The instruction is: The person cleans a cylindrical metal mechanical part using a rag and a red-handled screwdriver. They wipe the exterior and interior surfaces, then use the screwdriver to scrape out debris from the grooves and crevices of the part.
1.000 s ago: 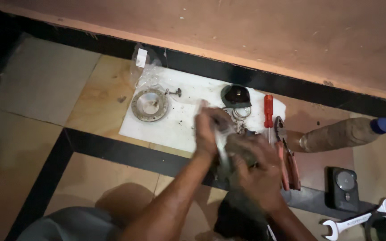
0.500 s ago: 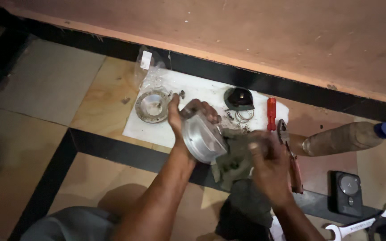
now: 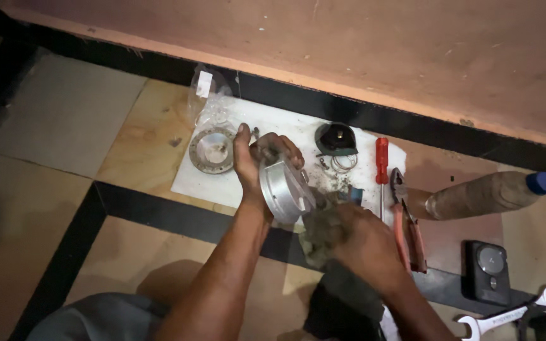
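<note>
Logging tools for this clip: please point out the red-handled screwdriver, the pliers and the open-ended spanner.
Red-handled screwdriver (image 3: pixel 382 160): head view, on the red handle.
Pliers (image 3: pixel 407 232): head view, on the orange-red grips.
Open-ended spanner (image 3: pixel 507 314): head view, mid-shaft, near the bottom right corner.

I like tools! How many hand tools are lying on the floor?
3: a red-handled screwdriver on the white sheet, orange-handled pliers just right of it, and a silver spanner at the bottom-right corner. The hands may hide more.
</note>
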